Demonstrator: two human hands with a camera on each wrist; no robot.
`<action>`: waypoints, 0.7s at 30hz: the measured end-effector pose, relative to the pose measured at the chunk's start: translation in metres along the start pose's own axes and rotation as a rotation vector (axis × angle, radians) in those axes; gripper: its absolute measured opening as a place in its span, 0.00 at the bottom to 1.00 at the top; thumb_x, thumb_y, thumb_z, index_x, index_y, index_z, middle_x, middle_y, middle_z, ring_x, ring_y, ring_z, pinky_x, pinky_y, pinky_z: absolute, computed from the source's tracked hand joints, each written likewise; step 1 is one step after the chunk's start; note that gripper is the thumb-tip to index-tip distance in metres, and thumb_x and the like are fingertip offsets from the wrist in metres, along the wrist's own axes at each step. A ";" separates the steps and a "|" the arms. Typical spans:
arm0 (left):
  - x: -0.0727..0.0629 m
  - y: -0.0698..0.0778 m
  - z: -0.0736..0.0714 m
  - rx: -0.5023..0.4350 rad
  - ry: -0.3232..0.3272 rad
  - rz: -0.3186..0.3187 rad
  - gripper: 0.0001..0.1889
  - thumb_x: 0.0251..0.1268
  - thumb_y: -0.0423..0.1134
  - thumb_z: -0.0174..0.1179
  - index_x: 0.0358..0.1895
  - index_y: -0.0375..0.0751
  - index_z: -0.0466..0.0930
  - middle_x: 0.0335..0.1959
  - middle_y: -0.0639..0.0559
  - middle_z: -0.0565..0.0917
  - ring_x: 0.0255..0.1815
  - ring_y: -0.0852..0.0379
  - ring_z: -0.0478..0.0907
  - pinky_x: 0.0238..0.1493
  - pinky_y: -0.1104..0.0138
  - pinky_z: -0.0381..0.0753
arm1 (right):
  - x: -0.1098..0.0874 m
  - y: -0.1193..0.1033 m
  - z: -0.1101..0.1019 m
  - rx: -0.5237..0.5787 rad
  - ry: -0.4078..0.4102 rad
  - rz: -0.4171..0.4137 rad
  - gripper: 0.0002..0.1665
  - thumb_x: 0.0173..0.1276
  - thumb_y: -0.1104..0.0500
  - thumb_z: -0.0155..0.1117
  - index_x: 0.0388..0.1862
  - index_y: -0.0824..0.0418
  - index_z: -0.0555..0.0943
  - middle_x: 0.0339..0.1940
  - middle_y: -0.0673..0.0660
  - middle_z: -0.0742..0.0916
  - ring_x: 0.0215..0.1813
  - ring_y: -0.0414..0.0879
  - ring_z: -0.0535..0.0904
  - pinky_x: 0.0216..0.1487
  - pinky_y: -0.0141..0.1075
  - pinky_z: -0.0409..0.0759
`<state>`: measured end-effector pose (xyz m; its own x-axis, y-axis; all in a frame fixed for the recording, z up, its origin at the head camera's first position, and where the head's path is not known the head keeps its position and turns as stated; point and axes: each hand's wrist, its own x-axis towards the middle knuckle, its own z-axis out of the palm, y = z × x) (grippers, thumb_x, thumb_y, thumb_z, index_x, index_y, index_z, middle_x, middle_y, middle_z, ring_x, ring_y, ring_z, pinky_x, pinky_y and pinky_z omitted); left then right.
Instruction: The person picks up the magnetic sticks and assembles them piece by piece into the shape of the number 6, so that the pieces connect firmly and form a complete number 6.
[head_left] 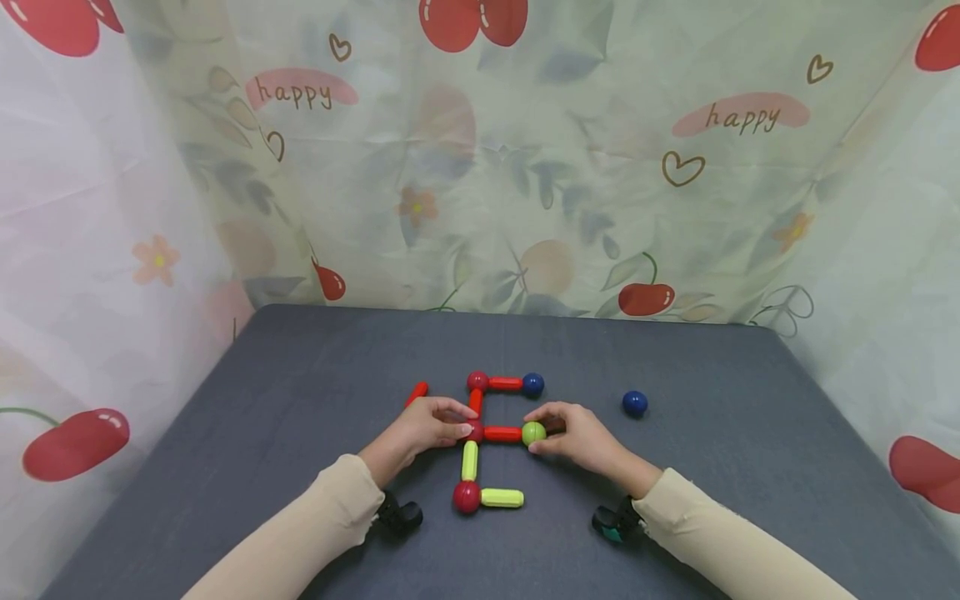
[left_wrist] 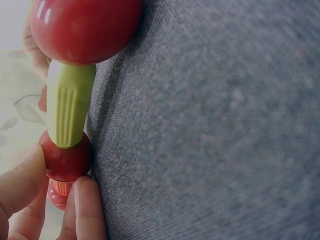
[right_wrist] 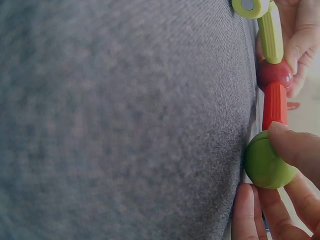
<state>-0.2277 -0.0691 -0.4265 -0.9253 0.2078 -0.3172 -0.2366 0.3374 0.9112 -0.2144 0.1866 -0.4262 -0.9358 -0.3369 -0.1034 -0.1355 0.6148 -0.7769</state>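
A figure of magnetic rods and balls lies on the dark table. My left hand (head_left: 433, 427) pinches its middle red ball (left_wrist: 68, 159) between thumb and fingers. From that ball a red rod (head_left: 502, 434) runs right to a green ball (right_wrist: 267, 162), which my right hand (head_left: 573, 433) grips with thumb and fingertips. Another red rod (head_left: 476, 403) leads up to the top red ball (head_left: 477, 381), joined by a red rod (head_left: 506, 383) to a blue ball (head_left: 533, 384). Below, a yellow-green rod (left_wrist: 70, 105) meets the lower red ball (head_left: 467, 497), with a second yellow-green rod (head_left: 502, 498) pointing right.
A loose blue ball (head_left: 634, 404) lies to the right of the figure. Behind my left hand a red rod (head_left: 417, 392) lies partly hidden. The grey cloth-covered table (head_left: 697, 367) is bordered by a printed curtain (head_left: 487, 167) at the back and sides.
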 end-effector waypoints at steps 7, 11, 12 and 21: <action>-0.001 0.001 0.000 -0.011 -0.011 -0.004 0.12 0.57 0.32 0.68 0.46 0.39 0.85 0.41 0.46 0.84 0.37 0.58 0.81 0.47 0.61 0.84 | -0.001 -0.003 -0.001 0.020 -0.010 0.011 0.21 0.57 0.59 0.74 0.51 0.59 0.82 0.47 0.53 0.86 0.48 0.45 0.81 0.47 0.39 0.82; -0.001 0.001 0.000 -0.013 -0.009 -0.006 0.12 0.58 0.31 0.68 0.46 0.39 0.85 0.41 0.46 0.84 0.37 0.58 0.81 0.47 0.61 0.83 | -0.001 -0.003 0.000 0.020 -0.002 0.033 0.21 0.57 0.60 0.74 0.51 0.57 0.83 0.46 0.53 0.86 0.47 0.45 0.81 0.47 0.39 0.82; -0.001 0.001 0.000 -0.014 -0.007 -0.005 0.12 0.58 0.31 0.68 0.45 0.39 0.85 0.40 0.46 0.84 0.36 0.58 0.81 0.47 0.61 0.83 | -0.001 -0.003 0.000 0.020 0.002 0.041 0.21 0.57 0.60 0.74 0.50 0.57 0.83 0.46 0.52 0.86 0.47 0.44 0.81 0.47 0.39 0.82; 0.000 0.000 0.001 -0.004 0.000 -0.003 0.12 0.57 0.32 0.68 0.45 0.39 0.85 0.40 0.48 0.86 0.36 0.58 0.81 0.46 0.62 0.83 | 0.000 -0.002 0.000 0.035 0.002 0.062 0.21 0.56 0.59 0.75 0.50 0.57 0.84 0.46 0.52 0.86 0.47 0.45 0.81 0.46 0.37 0.82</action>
<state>-0.2272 -0.0685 -0.4266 -0.9245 0.2074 -0.3197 -0.2400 0.3346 0.9113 -0.2137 0.1855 -0.4247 -0.9428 -0.2973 -0.1507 -0.0658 0.6092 -0.7902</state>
